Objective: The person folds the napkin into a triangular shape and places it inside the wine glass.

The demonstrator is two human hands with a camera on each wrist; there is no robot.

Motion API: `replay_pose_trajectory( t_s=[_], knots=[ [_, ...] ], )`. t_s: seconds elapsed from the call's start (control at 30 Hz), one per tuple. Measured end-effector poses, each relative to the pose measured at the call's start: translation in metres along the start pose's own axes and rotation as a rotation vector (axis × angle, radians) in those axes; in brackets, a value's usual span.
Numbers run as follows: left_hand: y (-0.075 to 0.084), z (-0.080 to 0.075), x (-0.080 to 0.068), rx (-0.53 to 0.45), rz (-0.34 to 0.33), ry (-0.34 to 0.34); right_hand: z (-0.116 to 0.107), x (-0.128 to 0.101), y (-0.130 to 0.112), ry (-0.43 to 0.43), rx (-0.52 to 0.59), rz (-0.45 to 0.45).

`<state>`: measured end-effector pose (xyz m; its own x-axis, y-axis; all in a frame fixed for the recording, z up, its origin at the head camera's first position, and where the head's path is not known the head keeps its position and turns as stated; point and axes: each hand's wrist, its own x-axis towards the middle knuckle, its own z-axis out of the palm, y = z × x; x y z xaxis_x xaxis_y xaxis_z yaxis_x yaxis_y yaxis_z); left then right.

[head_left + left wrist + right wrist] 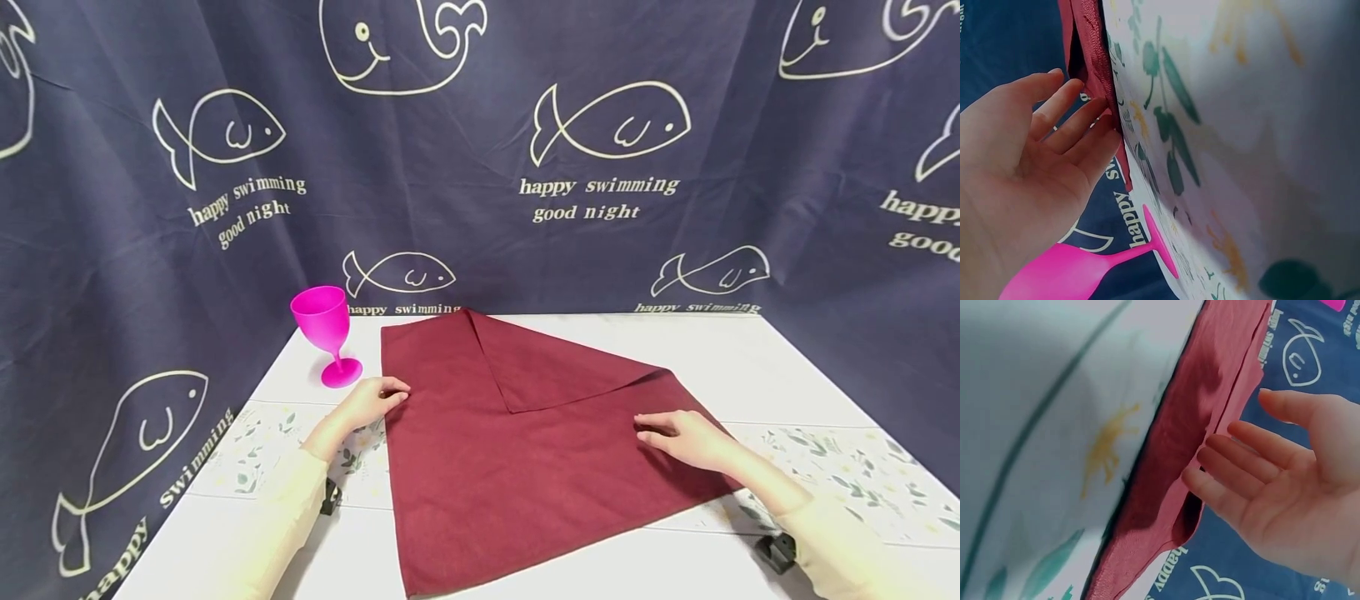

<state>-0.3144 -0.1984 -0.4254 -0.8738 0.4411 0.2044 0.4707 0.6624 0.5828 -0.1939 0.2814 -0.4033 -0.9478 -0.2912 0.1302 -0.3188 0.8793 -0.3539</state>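
1. A dark red cloth napkin (pixel 517 450) is laid flat on the table (pixel 750 358), with its far right corner folded inward.
2. The napkin's left edge is touched by the left hand (pixel 367 404), its fingers (pixel 1075 122) straight and close together.
3. The right edge is pressed by the right hand (pixel 686 437), fingers (pixel 1241 465) straight, slightly spread.
4. A pink plastic goblet (pixel 326 333) is seen just beyond the left hand; bare table is left on the right.

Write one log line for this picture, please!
left hand: touches cloth edge | right hand: flat on cloth | pink goblet: upright, apart
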Motion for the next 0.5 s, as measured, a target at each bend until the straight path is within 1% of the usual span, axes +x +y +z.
replay_pose_trajectory(
  t_s=[0.17, 0.23, 0.4, 0.5],
  knots=[
    [0.0017, -0.0011, -0.0015, 0.029, 0.012, 0.005, 0.001, -0.0049, -0.0041, -0.017, -0.014, -0.01],
    [0.0027, -0.0012, -0.0019, 0.019, 0.002, 0.004, 0.001, -0.0052, -0.0053, -0.02, -0.013, -0.005],
    [0.0035, -0.0006, -0.0024, 0.024, 0.003, -0.001, 0.0005, -0.0016, -0.0048, -0.02, -0.008, -0.006],
    [0.0031, 0.0007, -0.0011, 0.022, 0.01, -0.004, 0.0005, 0.0028, 0.0008, -0.013, -0.014, -0.009]
  ],
)
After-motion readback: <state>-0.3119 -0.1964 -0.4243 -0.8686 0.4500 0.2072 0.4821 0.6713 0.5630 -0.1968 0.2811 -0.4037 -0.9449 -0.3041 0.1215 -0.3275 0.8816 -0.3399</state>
